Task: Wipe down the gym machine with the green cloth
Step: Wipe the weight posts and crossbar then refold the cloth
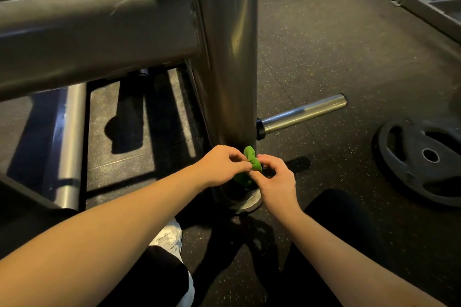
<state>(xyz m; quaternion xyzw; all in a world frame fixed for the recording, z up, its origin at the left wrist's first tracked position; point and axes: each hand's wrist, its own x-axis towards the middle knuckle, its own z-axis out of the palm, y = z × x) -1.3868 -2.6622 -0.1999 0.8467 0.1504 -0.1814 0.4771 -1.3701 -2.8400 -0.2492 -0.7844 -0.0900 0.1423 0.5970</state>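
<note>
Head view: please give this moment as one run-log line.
left hand, right hand: pinch green cloth | cloth: bunched, near machine post base

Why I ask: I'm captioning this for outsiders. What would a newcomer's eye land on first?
The bright green cloth, pinched between the left hand and right hand low in the middle, stands out in the dim gym. Behind it rises the machine's thick grey upright post. To the right, a shiny steel peg juts from the post, and a black weight plate lies on the floor.

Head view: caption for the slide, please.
Left hand and right hand pinch the bunched green cloth at the foot of the machine post.
</note>
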